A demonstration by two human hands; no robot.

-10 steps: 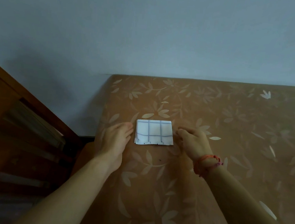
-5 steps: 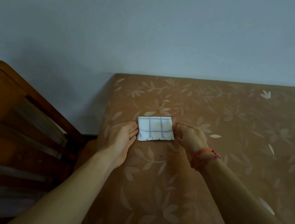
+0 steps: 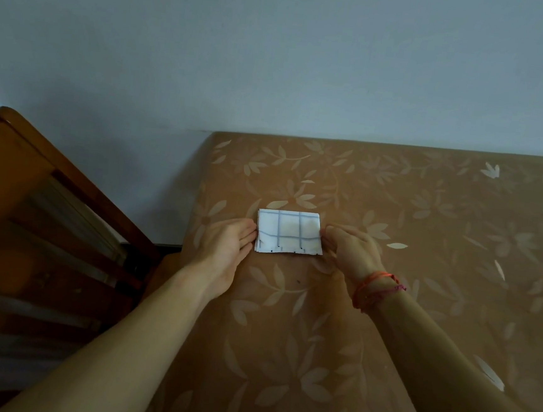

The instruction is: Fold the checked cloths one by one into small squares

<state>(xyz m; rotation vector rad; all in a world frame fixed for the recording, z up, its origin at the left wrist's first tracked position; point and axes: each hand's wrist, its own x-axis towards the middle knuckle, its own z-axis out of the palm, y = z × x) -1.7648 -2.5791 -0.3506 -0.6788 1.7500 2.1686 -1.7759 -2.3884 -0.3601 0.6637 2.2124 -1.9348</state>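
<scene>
cloth: the checked cloth (image 3: 289,232) lies flat on the table (image 3: 423,252), near its left edge and well short of the wall; it is already folded down to a small layered packet, wider than it is deep, so a judgement is that one more fold would bring it to a square
layers: several edges show stacked along the near side (slightly stepped, not flush); that likely explains why both hands sit at the ends, to square the stack
left hand: the left hand (image 3: 226,251) lies palm down with fingers together and extended, fingertips touching the cloth's left edge; it grips nothing, and seems to act as a stop so the packet cannot slide
right hand: the right hand (image 3: 347,248) is curled, fingers bent toward the cloth's right edge and touching it; whether it pinches a layer or merely presses against the edge, i cannot tell
wrist: a red cord bracelet (image 3: 377,289) circles the right wrist, clear of the cloth
surface: the table cover is brown with pale leaf prints; it looks smooth, so a light cloth may skate on it unless held from both sides
surroundings: a wooden chair (image 3: 49,219) stands just left of the table; no other cloths are in view
next: probably lift one end over to the other, keeping the opposite end pinned
</scene>
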